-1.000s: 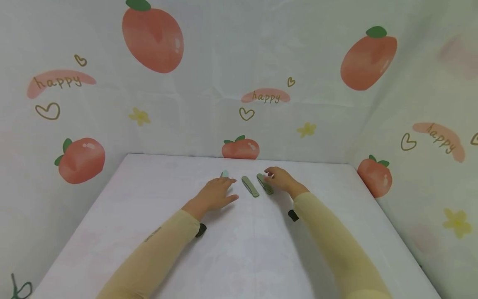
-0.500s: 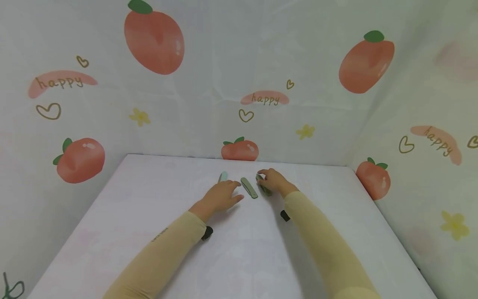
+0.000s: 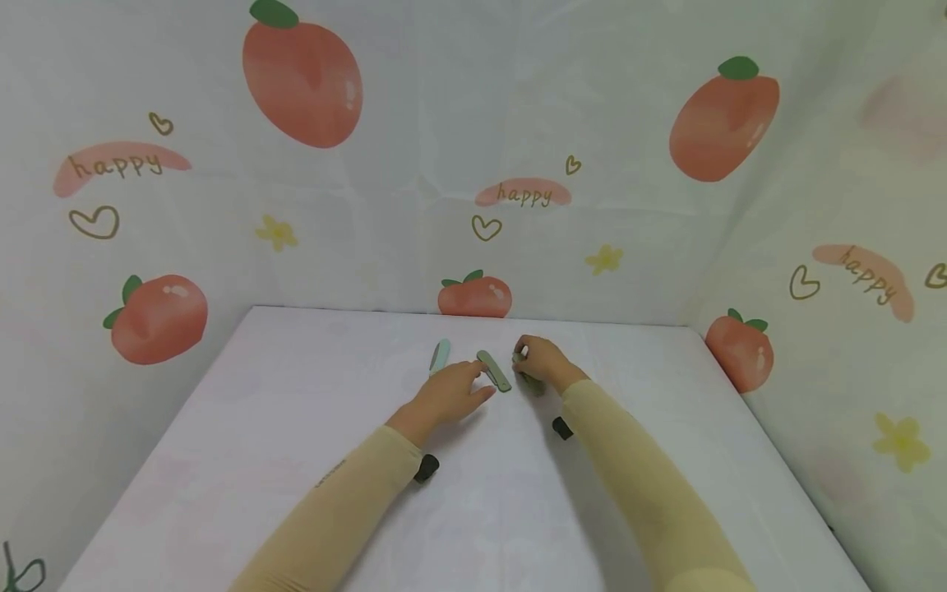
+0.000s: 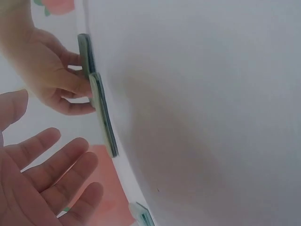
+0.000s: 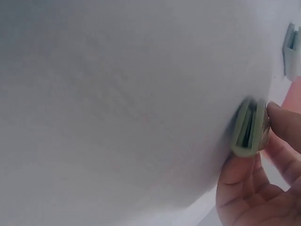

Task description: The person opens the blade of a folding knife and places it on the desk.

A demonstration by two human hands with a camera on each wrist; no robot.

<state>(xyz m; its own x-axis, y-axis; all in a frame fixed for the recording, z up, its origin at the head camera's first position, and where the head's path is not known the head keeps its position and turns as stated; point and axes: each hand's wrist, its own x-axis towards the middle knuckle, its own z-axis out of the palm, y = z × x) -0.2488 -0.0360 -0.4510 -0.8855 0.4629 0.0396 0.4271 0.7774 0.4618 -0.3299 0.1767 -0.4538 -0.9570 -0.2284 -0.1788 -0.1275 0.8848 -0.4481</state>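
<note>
Three slim folded tools with rounded ends lie towards the back of the white table. A pale blue one (image 3: 440,354) is leftmost, a green one (image 3: 493,372) is in the middle, and another green one (image 3: 531,385) is on the right. My right hand (image 3: 542,360) pinches the right green folded tool (image 5: 248,129) between thumb and fingers. A slot runs along its side in the right wrist view. My left hand (image 3: 449,393) hovers by the middle green tool (image 4: 103,115), fingers spread and holding nothing. Whether its fingertips touch that tool I cannot tell.
A white cloth printed with fruit and hearts covers the back wall (image 3: 414,247) and both sides. The table (image 3: 488,510) stretches towards me, its back edge just beyond the tools. A black wrist strap piece (image 3: 427,469) shows under the left sleeve.
My left hand has moved right towards the middle green folded tool, uncovering more of the pale blue one. My right hand has come down onto the right green tool and gripped it.
</note>
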